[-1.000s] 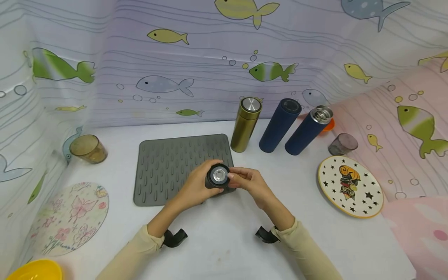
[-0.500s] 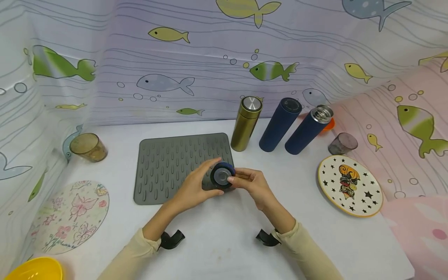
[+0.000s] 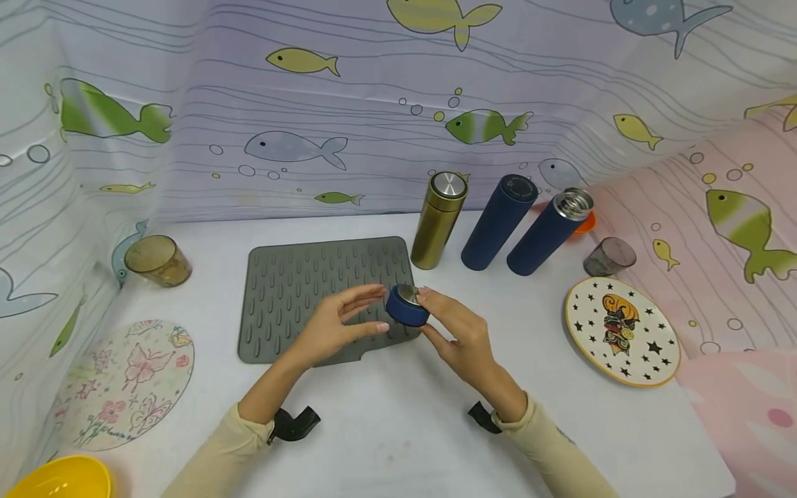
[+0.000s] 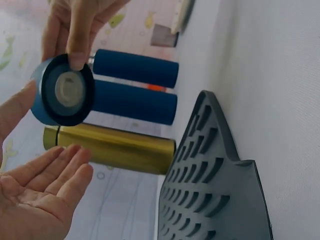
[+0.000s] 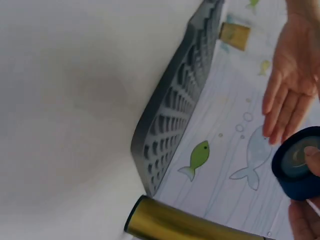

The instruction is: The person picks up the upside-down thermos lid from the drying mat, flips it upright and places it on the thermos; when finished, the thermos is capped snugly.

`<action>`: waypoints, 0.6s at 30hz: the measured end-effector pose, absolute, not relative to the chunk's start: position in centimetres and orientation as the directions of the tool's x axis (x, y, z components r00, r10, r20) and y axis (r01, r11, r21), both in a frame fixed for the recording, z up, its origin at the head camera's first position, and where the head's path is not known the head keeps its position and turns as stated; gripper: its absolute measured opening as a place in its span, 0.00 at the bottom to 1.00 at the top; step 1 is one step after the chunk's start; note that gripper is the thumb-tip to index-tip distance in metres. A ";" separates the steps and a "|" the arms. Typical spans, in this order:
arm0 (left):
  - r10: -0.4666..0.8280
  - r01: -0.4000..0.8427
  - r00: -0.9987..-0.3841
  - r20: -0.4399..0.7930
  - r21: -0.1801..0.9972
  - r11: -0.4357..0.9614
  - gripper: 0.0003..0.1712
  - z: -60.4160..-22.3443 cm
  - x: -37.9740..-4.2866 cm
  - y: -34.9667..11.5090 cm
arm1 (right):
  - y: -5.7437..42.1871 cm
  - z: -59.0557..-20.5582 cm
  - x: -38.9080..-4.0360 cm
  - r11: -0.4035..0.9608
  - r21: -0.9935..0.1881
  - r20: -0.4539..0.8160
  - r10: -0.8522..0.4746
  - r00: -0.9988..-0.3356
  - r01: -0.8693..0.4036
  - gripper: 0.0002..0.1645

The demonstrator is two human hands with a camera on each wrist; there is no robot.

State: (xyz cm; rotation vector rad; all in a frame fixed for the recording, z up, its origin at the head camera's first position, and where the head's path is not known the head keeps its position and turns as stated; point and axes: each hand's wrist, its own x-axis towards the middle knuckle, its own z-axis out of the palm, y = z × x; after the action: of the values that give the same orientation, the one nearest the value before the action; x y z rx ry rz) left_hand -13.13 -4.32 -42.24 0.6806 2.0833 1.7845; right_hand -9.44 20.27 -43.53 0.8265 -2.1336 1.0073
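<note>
A blue flask lid with a steel top is held up above the right edge of the grey ribbed mat. Thumb and fingers of my right hand pinch it from the right. On its left, my left hand has its fingers spread and extended, close to the lid and holding nothing. In the left wrist view the underside of the lid faces the camera, showing a pale round centre. Behind stand a gold flask, a navy flask with a dark top and a navy flask with a bare steel mouth.
An amber cup stands at the left, above a round butterfly placemat. A yellow bowl shows at the lower left corner. Right of the flasks are a smoky cup, an orange item and a starred plate.
The lid has turned from showing its underside to showing its steel top in the head view. My left hand has let go of it and drawn slightly left; my right hand now grips it.
</note>
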 end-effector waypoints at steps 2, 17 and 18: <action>0.546 0.145 -0.835 0.066 0.984 0.102 0.40 -42.2 -13.1 -4.3 | 20.4 -43.5 -9.5 0.526 -0.300 0.796 -0.321 -0.513 -0.796 0.18; 0.623 0.173 -0.775 0.103 0.983 0.052 0.46 -42.5 -12.3 -3.6 | 20.4 -43.1 -9.5 0.502 0.269 0.821 -0.565 -0.076 -0.822 0.10; 0.627 0.178 -0.771 0.110 0.983 0.047 0.46 -42.5 -12.3 -3.5 | 20.4 -43.1 -9.5 0.498 0.282 0.819 -0.570 -0.064 -0.820 0.09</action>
State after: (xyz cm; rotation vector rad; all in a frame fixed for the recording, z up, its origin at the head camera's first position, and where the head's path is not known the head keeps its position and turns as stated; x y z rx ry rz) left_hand -12.32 -3.51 -42.54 0.8116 1.9824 1.7749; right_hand -9.45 20.43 -43.09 1.1795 -1.7492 0.3148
